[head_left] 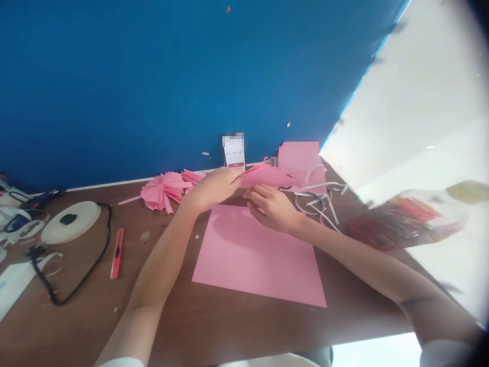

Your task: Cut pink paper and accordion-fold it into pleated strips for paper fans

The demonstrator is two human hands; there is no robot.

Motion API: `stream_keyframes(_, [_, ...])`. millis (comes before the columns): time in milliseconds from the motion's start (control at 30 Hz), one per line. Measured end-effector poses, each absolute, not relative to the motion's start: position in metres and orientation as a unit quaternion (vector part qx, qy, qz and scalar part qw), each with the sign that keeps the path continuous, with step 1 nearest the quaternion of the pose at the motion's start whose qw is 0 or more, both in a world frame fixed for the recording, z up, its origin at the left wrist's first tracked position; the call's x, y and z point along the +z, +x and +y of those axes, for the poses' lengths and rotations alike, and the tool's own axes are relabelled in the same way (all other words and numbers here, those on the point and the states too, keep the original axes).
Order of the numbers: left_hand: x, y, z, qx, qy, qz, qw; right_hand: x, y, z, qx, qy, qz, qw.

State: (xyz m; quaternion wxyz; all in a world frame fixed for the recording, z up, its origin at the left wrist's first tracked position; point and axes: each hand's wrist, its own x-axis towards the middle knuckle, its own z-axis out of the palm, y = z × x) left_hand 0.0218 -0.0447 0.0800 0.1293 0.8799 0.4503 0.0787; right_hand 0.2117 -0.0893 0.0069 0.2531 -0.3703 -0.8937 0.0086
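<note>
My left hand [212, 187] pinches one end of a folded strip of pink paper [267, 177] held just above the brown table [237, 321]. My right hand [273, 207] sits beneath the strip with its fingers curled against the strip's underside. A flat pink sheet [260, 257] lies on the table below both hands. A pink pleated paper fan [163, 190] rests to the left of my left hand, beside more folded pink pieces [192, 177].
A red utility knife [117, 253] and a black cable [82, 278] lie at the left near a white tape roll [71, 220]. White paper strips [321, 199], another pink sheet [300, 154] and a phone [234, 151] stand against the blue wall. A clear bag [405, 216] sits at the right.
</note>
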Motion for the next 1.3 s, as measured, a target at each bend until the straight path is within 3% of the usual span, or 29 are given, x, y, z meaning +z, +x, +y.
stream_keyframes(233, [0.083, 0.025, -0.045, 0.208, 0.903, 0.374, -0.036, 0.015, 0.221, -0.090, -0.040, -0.457, -0.826, 0.327])
stream_keyframes(333, [0.083, 0.028, -0.047, 0.204, 0.908, 0.352, -0.103, 0.025, 0.224, -0.093, -0.082, -0.507, -0.785, 0.347])
stream_keyframes(433, [0.080, 0.030, -0.046, 0.159, 0.924, 0.323, -0.129, 0.034, 0.225, -0.097, -0.149, -0.519, -0.783, 0.309])
stream_keyframes(567, [0.074, 0.031, -0.042, 0.072, 0.947, 0.305, -0.074, 0.039, 0.222, -0.103, -0.187, -0.478, -0.837, 0.190])
stream_keyframes(767, [0.055, 0.034, -0.036, -0.019, 0.944, 0.324, 0.062, 0.025, 0.218, -0.101, -0.129, -0.450, -0.881, 0.066])
stream_keyframes(1067, [0.029, 0.042, -0.024, -0.016, 0.942, 0.319, 0.104, 0.011, 0.228, -0.086, -0.052, -0.481, -0.875, -0.032])
stream_keyframes(1300, [0.012, 0.041, -0.029, -0.181, 0.880, 0.362, 0.248, 0.010, 0.231, -0.089, 0.021, -0.430, -0.900, -0.073])
